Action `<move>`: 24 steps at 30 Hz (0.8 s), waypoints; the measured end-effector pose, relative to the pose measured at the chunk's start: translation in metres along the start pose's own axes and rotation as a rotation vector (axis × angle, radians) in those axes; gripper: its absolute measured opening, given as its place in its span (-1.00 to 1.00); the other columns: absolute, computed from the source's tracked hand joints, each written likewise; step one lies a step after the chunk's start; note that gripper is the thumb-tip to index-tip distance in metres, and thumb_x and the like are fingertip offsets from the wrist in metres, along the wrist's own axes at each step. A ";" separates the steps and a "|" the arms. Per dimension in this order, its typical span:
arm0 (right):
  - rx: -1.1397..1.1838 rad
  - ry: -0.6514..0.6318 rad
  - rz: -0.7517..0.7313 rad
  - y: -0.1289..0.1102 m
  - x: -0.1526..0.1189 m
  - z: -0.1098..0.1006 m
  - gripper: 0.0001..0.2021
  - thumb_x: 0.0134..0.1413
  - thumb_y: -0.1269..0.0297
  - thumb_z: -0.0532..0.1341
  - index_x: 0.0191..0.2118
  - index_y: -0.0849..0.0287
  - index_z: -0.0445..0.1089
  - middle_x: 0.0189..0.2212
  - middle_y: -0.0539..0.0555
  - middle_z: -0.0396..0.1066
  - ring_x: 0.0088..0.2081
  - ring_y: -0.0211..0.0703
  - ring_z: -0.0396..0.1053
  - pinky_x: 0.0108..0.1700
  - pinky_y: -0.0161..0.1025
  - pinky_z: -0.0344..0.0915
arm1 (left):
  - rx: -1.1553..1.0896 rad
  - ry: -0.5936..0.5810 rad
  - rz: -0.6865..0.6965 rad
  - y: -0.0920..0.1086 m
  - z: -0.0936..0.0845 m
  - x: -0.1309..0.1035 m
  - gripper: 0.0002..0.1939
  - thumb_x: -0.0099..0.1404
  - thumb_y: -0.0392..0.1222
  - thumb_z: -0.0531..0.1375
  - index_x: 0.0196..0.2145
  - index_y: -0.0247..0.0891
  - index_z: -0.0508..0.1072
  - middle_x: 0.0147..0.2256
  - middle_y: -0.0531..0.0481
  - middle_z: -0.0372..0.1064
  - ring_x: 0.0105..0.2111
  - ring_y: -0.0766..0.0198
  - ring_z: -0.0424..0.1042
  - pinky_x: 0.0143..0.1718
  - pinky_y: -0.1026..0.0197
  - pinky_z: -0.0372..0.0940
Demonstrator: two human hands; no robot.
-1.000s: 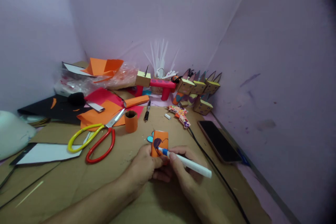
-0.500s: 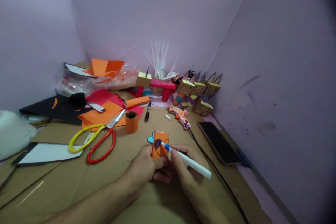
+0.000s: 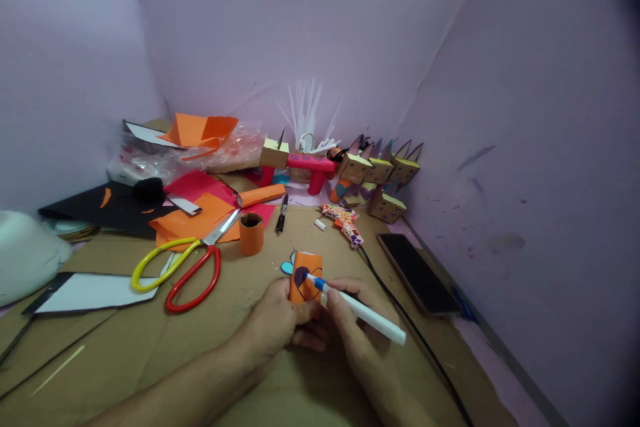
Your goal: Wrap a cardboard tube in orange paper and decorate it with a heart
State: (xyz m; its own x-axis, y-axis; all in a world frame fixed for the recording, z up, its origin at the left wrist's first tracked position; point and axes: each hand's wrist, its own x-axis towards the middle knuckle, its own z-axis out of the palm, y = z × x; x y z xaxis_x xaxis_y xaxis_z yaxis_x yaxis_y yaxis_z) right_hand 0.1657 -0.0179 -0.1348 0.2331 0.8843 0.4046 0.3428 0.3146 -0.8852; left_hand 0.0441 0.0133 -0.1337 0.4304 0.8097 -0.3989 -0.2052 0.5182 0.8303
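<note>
My left hand (image 3: 287, 317) is closed around the lower part of a small orange paper-covered tube (image 3: 313, 263). A heart outline is drawn on its face, the left half coloured dark. Pinched in my right hand (image 3: 353, 313) is a white marker (image 3: 373, 319) with a blue collar, its tip touching the coloured part of the heart. Light-blue paper cutouts (image 3: 287, 267) show at the tube's left side; whether they are joined to it I cannot tell. Ahead, an open orange tube (image 3: 251, 235) stands upright beside scissors (image 3: 203, 247) with yellow and red handles.
A patterned glue gun (image 3: 345, 223) lies ahead, its black cord (image 3: 410, 327) running past my right hand. To the right lies a phone (image 3: 417, 273). A black pen (image 3: 282, 215), coloured paper (image 3: 193, 217) and several cardboard animal heads (image 3: 389, 205) occupy the back.
The marker has tilted slightly, its rear end a little lower and farther right. Its tip stays on the heart, and the tube is held as before.
</note>
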 end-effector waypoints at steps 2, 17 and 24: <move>-0.042 -0.012 -0.037 0.002 0.002 -0.002 -0.83 0.01 0.19 0.18 -0.39 0.16 0.44 -0.55 0.02 0.47 -0.58 -0.24 0.40 -0.58 -0.40 0.33 | -0.005 -0.009 0.000 0.000 0.000 0.000 -0.71 -0.01 -0.16 0.29 -0.36 -0.34 0.33 -0.55 0.02 0.37 -0.60 0.36 0.38 -0.58 0.33 0.33; 0.031 -0.013 0.007 -0.002 0.000 0.000 -0.86 -0.03 0.21 0.20 -0.42 0.15 0.45 -0.58 -0.01 0.45 -0.60 -0.27 0.38 -0.57 -0.41 0.31 | 0.005 0.016 -0.002 0.001 0.002 -0.002 -0.67 -0.06 -0.12 0.32 -0.40 -0.34 0.33 -0.57 0.02 0.36 -0.59 0.34 0.37 -0.58 0.30 0.33; 0.021 -0.037 0.000 0.003 -0.002 -0.001 -0.86 -0.01 0.22 0.20 -0.39 0.14 0.45 -0.59 -0.02 0.45 -0.61 -0.29 0.38 -0.59 -0.45 0.29 | -0.004 0.016 -0.017 0.000 -0.003 0.001 -0.71 -0.02 -0.16 0.29 -0.37 -0.35 0.32 -0.56 0.02 0.36 -0.61 0.35 0.38 -0.59 0.32 0.32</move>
